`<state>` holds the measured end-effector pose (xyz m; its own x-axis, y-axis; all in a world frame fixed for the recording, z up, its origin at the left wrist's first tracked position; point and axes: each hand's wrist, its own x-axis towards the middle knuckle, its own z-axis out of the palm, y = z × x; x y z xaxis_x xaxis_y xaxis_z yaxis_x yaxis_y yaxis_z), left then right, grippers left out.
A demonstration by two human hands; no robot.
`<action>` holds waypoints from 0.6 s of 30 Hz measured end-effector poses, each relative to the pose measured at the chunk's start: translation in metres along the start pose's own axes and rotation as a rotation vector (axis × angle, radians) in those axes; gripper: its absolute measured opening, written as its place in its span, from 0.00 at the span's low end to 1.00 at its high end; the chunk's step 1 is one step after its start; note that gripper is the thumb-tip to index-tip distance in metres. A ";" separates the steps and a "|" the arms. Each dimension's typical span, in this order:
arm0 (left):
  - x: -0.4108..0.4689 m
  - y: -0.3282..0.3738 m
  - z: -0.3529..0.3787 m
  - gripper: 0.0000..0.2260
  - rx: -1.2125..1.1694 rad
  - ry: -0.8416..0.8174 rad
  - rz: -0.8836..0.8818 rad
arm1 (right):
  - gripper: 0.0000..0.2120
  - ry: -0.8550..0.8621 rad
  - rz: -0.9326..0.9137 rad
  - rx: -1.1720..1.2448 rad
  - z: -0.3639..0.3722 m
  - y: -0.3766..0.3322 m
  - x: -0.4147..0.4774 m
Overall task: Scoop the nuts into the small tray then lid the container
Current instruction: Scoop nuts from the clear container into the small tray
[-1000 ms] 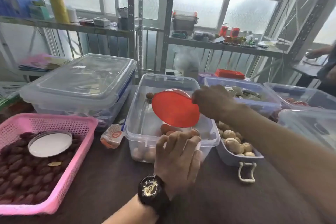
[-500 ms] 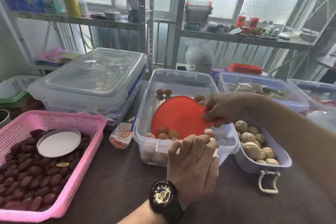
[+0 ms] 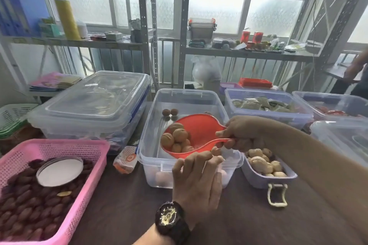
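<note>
Gripping a loaded scoop (image 3: 199,131), right fingers (image 3: 225,141) haven't dumped into the small tray (image 3: 258,180) yet; left fingers (image 3: 191,163) clutch the unlidded container (image 3: 151,165).

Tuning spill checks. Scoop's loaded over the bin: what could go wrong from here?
1. The walnuts pile toward the front edge of the red scoop, and the right hand holds only its handle, so some could roll off in transit.
2. The small tray looks nearly full, so dumping the whole load may spill nuts onto the table.
</note>
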<state>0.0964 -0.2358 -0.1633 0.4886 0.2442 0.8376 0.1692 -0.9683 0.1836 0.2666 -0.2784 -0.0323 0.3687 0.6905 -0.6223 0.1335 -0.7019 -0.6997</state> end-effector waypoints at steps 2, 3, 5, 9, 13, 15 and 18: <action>0.000 0.000 0.000 0.14 -0.003 -0.007 0.002 | 0.18 0.042 -0.005 0.046 -0.010 0.008 -0.006; 0.000 0.000 0.000 0.14 -0.004 -0.006 0.002 | 0.18 0.059 -0.009 0.077 -0.014 0.011 -0.010; 0.000 0.000 0.000 0.13 -0.011 0.005 0.003 | 0.17 0.089 -0.030 0.145 -0.023 0.017 -0.018; 0.000 0.001 0.002 0.14 0.000 0.031 0.009 | 0.17 0.149 -0.089 0.262 -0.045 0.022 -0.041; -0.002 0.002 0.004 0.14 0.006 0.032 -0.009 | 0.18 0.265 -0.126 0.315 -0.074 0.029 -0.071; -0.002 0.003 0.003 0.14 -0.006 0.032 -0.014 | 0.18 0.348 -0.129 0.274 -0.089 0.037 -0.086; -0.003 0.003 0.002 0.14 -0.015 0.017 -0.007 | 0.17 0.469 -0.087 0.209 -0.105 0.055 -0.098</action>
<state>0.0972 -0.2394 -0.1666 0.4723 0.2506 0.8450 0.1601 -0.9672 0.1974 0.3347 -0.4034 0.0267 0.7435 0.5586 -0.3677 0.0136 -0.5624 -0.8268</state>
